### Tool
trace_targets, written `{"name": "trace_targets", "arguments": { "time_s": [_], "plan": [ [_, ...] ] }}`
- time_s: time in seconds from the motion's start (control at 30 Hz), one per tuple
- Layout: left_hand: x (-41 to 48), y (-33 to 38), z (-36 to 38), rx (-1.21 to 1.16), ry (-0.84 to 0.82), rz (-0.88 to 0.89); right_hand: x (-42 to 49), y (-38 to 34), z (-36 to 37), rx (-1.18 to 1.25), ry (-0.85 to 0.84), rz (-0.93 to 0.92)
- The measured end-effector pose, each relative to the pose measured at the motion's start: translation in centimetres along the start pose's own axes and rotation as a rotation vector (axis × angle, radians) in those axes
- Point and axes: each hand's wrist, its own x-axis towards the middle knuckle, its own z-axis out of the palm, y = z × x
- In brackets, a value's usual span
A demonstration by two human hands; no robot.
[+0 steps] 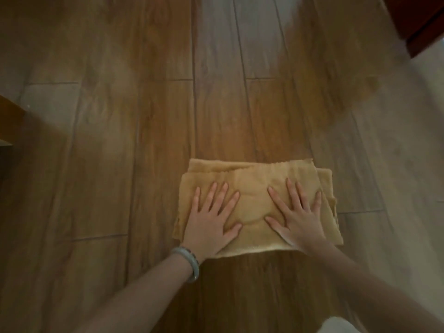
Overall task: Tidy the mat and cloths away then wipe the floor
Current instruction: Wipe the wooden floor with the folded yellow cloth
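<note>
A folded tan cloth lies flat on the wooden plank floor, a little below the middle of the view. My left hand presses on the cloth's left half with fingers spread and straight. On the right half my right hand presses down the same way, fingers splayed. A pale bangle circles my left wrist. No mat is in view.
Dark red-brown furniture fills the top right corner. A brown wooden edge juts in at the left side. A bit of pale fabric shows at the bottom edge, close to me. Floor planks run away from me.
</note>
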Motion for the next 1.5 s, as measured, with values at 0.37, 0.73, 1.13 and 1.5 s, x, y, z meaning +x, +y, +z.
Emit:
{"name": "trace_targets", "arguments": {
  "time_s": [0.37, 0.73, 1.13, 1.5],
  "plan": [
    [9.3, 2.0, 0.4, 0.059, -0.046, 0.199, 1.8, 5.8, 0.1, 0.025, 0.071, 0.099],
    [17.6, 1.8, -1.7, 0.081, -0.096, -0.007, 12.4, 10.8, -3.0, 0.021, 0.098, 0.065],
    [20.8, 2.4, -3.5, 0.067, -0.327, -0.120, 18.0, 12.8, -5.0, -0.001, 0.078, -0.065],
    [20.8, 2.6, -4.0, 0.015, -0.316, -0.169, 17.2, 12.3, -5.5, 0.015, 0.038, -0.040]
  ]
}}
